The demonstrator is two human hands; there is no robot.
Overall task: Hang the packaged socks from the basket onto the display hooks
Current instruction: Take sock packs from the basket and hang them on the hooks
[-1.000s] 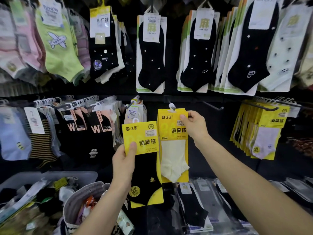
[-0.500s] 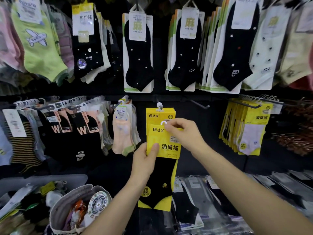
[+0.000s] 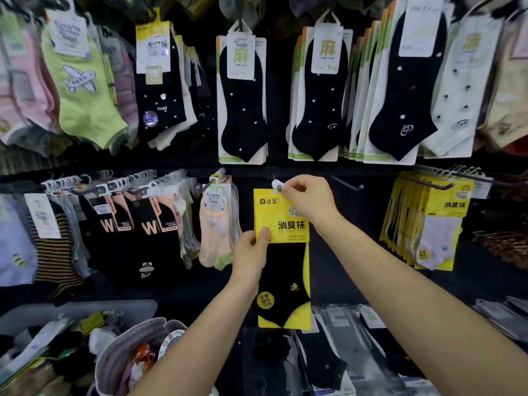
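Note:
A yellow pack with a black sock (image 3: 281, 224) hangs upright in front of the dark display wall, its top hole at the white-tipped hook (image 3: 276, 184). My right hand (image 3: 307, 200) pinches the pack's top right corner at that hook tip. My left hand (image 3: 251, 252) grips the pack's lower left edge of the yellow header. Any pack behind it on the hook is hidden. The grey fabric basket (image 3: 114, 358) sits at the bottom left, with mixed items inside.
A bare hook (image 3: 347, 184) juts out right of my hands. Further right, several yellow packs (image 3: 434, 224) hang. Peach socks (image 3: 215, 224) hang just left. Black dotted socks (image 3: 243, 98) fill the row above. Clear-bagged socks (image 3: 337, 355) lie on the shelf below.
My left hand carried the black-sock pack up and right, in front of the white-sock pack. My right hand moved from that pack's edge to the new pack's top at the hook tip.

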